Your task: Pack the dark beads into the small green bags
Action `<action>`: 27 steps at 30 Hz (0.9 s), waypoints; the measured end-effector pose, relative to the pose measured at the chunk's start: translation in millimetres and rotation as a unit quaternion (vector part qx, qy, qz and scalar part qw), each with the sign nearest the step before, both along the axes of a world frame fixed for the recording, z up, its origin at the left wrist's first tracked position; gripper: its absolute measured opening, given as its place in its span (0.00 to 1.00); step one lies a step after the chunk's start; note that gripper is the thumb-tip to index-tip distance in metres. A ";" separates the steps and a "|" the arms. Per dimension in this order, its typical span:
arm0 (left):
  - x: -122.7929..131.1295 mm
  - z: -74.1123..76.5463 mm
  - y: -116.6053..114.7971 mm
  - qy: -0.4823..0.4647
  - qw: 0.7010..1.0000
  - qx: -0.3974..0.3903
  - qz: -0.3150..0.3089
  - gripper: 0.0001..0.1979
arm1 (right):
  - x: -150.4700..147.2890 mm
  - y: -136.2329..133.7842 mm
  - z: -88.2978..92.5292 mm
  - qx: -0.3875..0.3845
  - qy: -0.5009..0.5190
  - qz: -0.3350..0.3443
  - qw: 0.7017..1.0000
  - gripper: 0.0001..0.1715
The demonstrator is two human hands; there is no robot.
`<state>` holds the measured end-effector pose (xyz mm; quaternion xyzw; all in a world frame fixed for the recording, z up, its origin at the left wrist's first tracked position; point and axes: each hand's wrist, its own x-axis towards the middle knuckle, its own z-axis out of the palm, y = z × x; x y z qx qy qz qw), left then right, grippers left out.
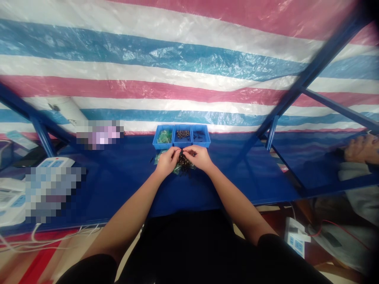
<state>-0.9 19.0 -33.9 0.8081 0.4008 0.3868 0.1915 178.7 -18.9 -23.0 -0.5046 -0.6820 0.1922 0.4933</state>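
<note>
My left hand [168,159] and my right hand [199,156] meet over a small heap of dark little parts [184,164] on the blue table [118,177]. Both hands are closed in a pinch, fingertips almost touching each other above the heap. What they pinch is too small to make out. Bits of green clear bag [177,170] lie under the heap. Just behind the hands stand three blue bins: the left bin [164,137] holds green pieces, the middle bin [182,135] dark small parts, the right bin [200,137] dark blue items.
A striped red, white and blue tarp [183,71] hangs behind the table. Blue metal frame bars [296,90] cross at right and left. White power strips [56,162] and cables lie at left. Another person's hand [361,149] shows at the far right.
</note>
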 end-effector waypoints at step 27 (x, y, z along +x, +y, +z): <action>0.2 -1.2 0.5 0.006 1.000 0.004 0.004 0.15 | 38.4 20.7 -9.4 -0.088 0.123 -0.230 0.961 0.19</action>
